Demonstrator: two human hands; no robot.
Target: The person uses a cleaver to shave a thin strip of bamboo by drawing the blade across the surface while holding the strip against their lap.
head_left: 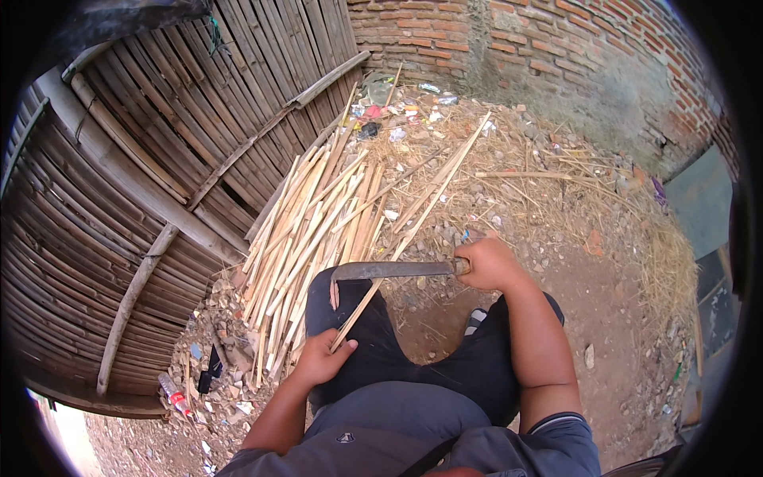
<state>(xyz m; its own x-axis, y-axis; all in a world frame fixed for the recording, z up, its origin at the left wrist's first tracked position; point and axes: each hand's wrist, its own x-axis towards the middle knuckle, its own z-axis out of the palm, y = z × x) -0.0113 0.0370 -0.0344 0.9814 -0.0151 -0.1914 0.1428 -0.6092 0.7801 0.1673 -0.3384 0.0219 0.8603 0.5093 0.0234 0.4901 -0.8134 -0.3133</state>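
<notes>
Bamboo strip (413, 215) clenched in left hand (322, 359), blade (389, 270) across it, right hand (489, 265) closed on handle.

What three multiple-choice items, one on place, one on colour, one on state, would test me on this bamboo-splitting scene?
1. Where does the pile of bamboo strips lie?
A. on the person's left, by the fence
B. against the brick wall
C. behind the person

2. What colour are the trousers?
A. white
B. red
C. dark

3. What is the right hand doing?
A. hanging open
B. gripping the blade by its handle
C. resting on a knee

Answers: A, the pile sits beside the bamboo fence; C, the cloth is dark; B, its fingers close round the handle.
</notes>
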